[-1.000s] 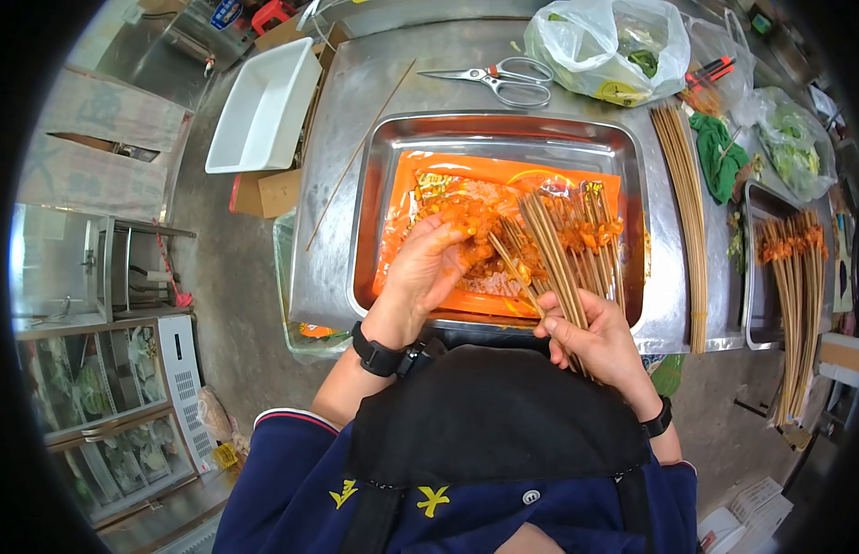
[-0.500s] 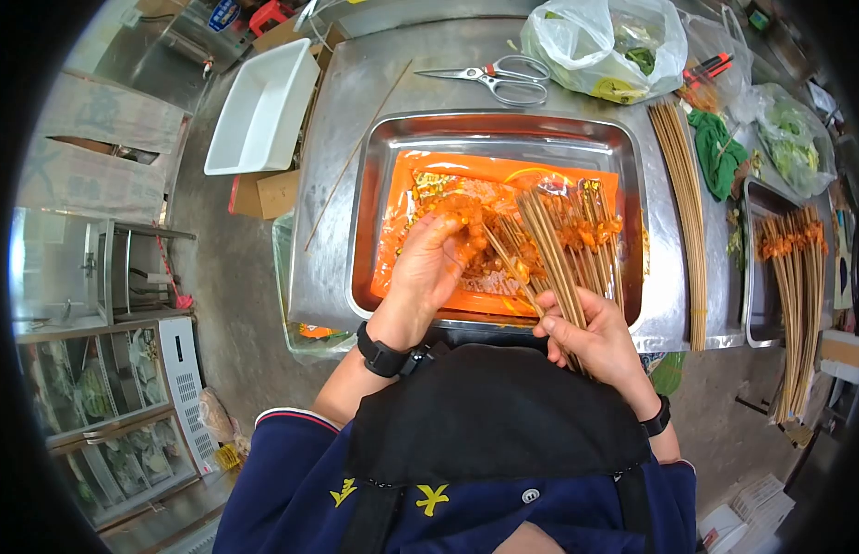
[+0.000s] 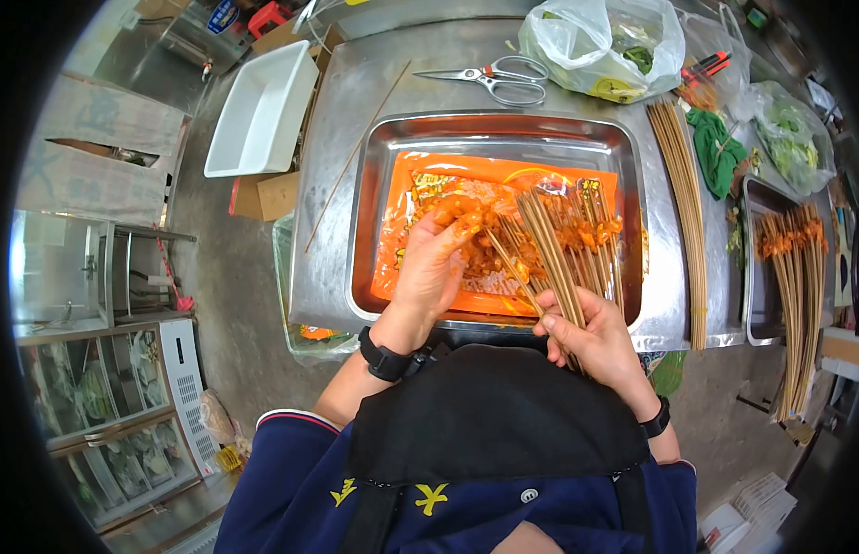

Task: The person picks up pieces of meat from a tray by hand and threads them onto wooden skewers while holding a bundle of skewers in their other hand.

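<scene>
A steel tray (image 3: 392, 138) holds an orange plastic bag (image 3: 466, 171) spread open with marinated orange meat pieces (image 3: 466, 217) on it. My left hand (image 3: 431, 268) reaches into the bag, its fingers pinched on a piece of the meat. My right hand (image 3: 591, 337) at the tray's near edge grips a fanned bundle of bamboo skewers (image 3: 554, 249), their far ends loaded with meat over the tray. A single skewer from the bundle points toward my left fingers.
Scissors (image 3: 498, 78) and a loose skewer (image 3: 355, 152) lie on the steel table beyond the tray. Bare skewers (image 3: 683, 185) lie to the right, then a second tray with finished skewers (image 3: 794, 277). Bags of greens (image 3: 605, 42) stand at the back; a white tub (image 3: 263, 106) on the left.
My left hand has shifted slightly forward and to the right within the bag, closing on a meat piece. My right hand and the skewer bundle have stayed put.
</scene>
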